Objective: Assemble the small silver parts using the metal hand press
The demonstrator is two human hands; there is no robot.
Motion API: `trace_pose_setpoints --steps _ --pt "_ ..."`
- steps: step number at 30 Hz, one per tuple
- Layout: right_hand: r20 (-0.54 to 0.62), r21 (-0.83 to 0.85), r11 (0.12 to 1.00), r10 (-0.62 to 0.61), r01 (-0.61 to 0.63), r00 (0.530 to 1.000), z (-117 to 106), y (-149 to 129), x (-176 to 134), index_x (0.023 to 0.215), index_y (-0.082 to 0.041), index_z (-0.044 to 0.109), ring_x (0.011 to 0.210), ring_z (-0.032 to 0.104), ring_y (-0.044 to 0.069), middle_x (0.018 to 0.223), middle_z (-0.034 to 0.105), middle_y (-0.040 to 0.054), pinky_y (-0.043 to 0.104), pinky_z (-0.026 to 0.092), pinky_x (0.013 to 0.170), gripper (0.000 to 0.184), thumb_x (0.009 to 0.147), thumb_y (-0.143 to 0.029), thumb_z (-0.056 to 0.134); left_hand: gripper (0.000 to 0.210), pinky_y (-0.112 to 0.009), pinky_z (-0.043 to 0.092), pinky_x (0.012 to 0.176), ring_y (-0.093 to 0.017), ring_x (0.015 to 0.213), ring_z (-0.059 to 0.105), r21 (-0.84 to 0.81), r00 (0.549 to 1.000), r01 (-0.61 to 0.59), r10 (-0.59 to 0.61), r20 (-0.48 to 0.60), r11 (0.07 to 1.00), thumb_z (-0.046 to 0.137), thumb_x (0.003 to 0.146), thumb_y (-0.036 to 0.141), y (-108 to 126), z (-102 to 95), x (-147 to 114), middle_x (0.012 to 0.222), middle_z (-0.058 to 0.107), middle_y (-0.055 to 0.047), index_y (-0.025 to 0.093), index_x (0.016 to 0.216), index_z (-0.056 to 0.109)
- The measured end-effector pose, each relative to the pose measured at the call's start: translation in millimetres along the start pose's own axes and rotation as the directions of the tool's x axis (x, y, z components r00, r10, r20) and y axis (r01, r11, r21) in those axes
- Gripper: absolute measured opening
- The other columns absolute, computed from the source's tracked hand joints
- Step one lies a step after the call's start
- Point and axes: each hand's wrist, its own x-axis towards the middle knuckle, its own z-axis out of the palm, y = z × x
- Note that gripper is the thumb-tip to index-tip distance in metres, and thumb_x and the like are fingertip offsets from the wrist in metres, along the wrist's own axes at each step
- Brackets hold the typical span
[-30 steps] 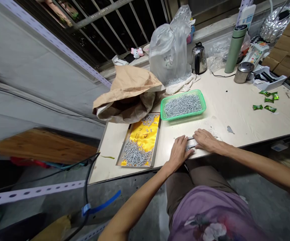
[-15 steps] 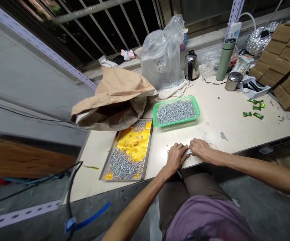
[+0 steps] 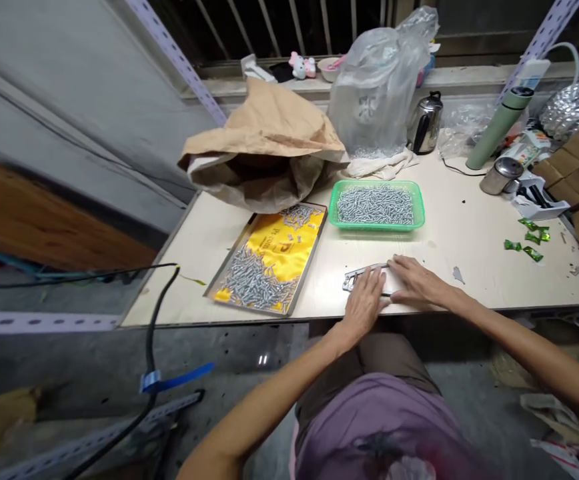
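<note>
A flat silver metal tool with two arms, resembling pliers, lies at the table's front edge. My left hand rests over its middle, fingers pressed down onto it and thumb to the right, covering part of it. The dark ends of the two arms stick out right of these fingers, spaced apart. Close to those ends is my right hand, its fingers stretched and thumb spread below; whether it touches the ends is hard to make out. Farther back, a green plastic basket holds many small silver screw-like pieces.
Left of my hands, a shallow tray with a yellow lining holds more metal pieces. Behind it slumps an open brown paper sack. A plastic bag, kettle, green flask and green-wrapped sweets stand or lie around.
The view has swung left and down. My right fingers, curled before, are now stretched out. The tool, mostly covered before, now shows its two arms apart.
</note>
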Motion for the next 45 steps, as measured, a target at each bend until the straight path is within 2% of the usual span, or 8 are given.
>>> trace_pose_setpoints --steps 14,17,21,26,30,34,41,45 --pt "-0.063 -0.297 0.946 0.118 -0.132 0.991 -3 -12 63 0.102 -0.017 0.067 0.095 0.047 0.027 0.102 0.062 0.0129 0.037 0.039 0.077 0.026 0.094 -0.02 0.042 0.067 -0.048 0.028 0.113 -0.031 0.142 0.025 -0.062 0.997 -0.014 0.009 -0.074 0.998 0.044 0.09 0.055 29 18.8 -38 0.147 0.038 -0.021 0.009 0.139 0.037" --pt "0.037 -0.329 0.94 -0.08 0.088 0.996 -11 -40 74 0.103 -0.019 0.067 0.103 0.043 0.028 0.117 0.058 0.0126 0.036 0.035 0.077 0.021 0.093 -0.022 0.049 0.068 -0.048 0.029 0.112 -0.033 0.138 0.033 -0.108 0.999 -0.015 0.01 -0.054 0.994 0.046 0.089 0.057 29 17.2 -38 0.142 0.044 -0.022 0.007 0.135 0.042" --pt "0.362 -0.22 0.841 -0.4 0.495 0.842 -11 -84 82 0.089 -0.022 0.069 0.099 0.045 0.024 0.109 0.06 0.0086 0.034 0.035 0.074 0.013 0.09 -0.025 0.056 0.061 -0.046 0.039 0.104 -0.032 0.121 0.052 -0.194 1.0 0.008 -0.004 0.02 0.981 0.048 0.088 0.058 29 15.4 -39 0.123 0.06 -0.019 0.01 0.125 0.053" --pt "0.448 -0.235 0.764 -0.464 0.601 0.764 1 -91 93 0.083 -0.016 0.067 0.093 0.051 0.024 0.097 0.061 0.0105 0.035 0.04 0.077 0.011 0.086 -0.014 0.057 0.062 -0.041 0.046 0.094 -0.03 0.11 0.059 -0.177 0.995 0.072 -0.058 0.084 0.982 0.044 0.087 0.062 25 16.7 -35 0.117 0.063 -0.017 0.012 0.121 0.056" --pt "0.319 -0.081 0.818 -0.52 0.569 0.793 11 -73 99 0.085 -0.015 0.063 0.082 0.057 0.019 0.088 0.063 0.0079 0.031 0.045 0.075 0.011 0.086 -0.008 0.054 0.063 -0.04 0.046 0.094 -0.03 0.107 0.06 -0.149 0.993 0.074 -0.06 0.099 0.986 0.041 0.087 0.064 20 13.8 -26 0.111 0.065 -0.018 0.01 0.113 0.061" --pt "-0.204 0.212 0.843 -0.456 0.494 0.866 -2 -69 102 0.093 -0.018 0.058 0.068 0.059 0.014 0.083 0.064 0.0028 0.025 0.048 0.061 0.013 0.095 -0.017 0.045 0.071 -0.04 0.041 0.103 -0.029 0.121 0.051 -0.112 1.0 -0.027 0.026 -0.009 0.993 0.046 0.084 0.065 20 2.7 -20 0.123 0.059 -0.019 0.008 0.125 0.052" --pt "-0.824 -0.007 0.995 -0.06 0.095 0.563 -82 -24 126 0.1 -0.019 0.063 0.076 0.064 0.018 0.089 0.069 0.0056 0.033 0.053 0.071 0.018 0.093 -0.033 0.054 0.03 -0.039 0.045 0.096 -0.022 0.113 0.054 0.1 0.952 0.21 -0.18 -0.247 0.973 0.038 0.097 0.024 -60 -56.5 -25 0.118 0.062 -0.013 0.016 0.116 0.06" --pt "-0.646 -0.175 0.984 -0.09 -0.033 0.758 -85 15 129 0.108 -0.015 0.064 0.1 0.06 0.03 0.107 0.066 0.0157 0.048 0.05 0.084 0.031 0.095 -0.036 0.045 0.028 -0.037 0.047 0.078 -0.025 0.094 0.055 0.27 0.801 0.597 -0.581 -0.146 0.755 0.041 0.094 0.019 -133 -101.4 -32 0.095 0.064 -0.014 0.012 0.098 0.068"
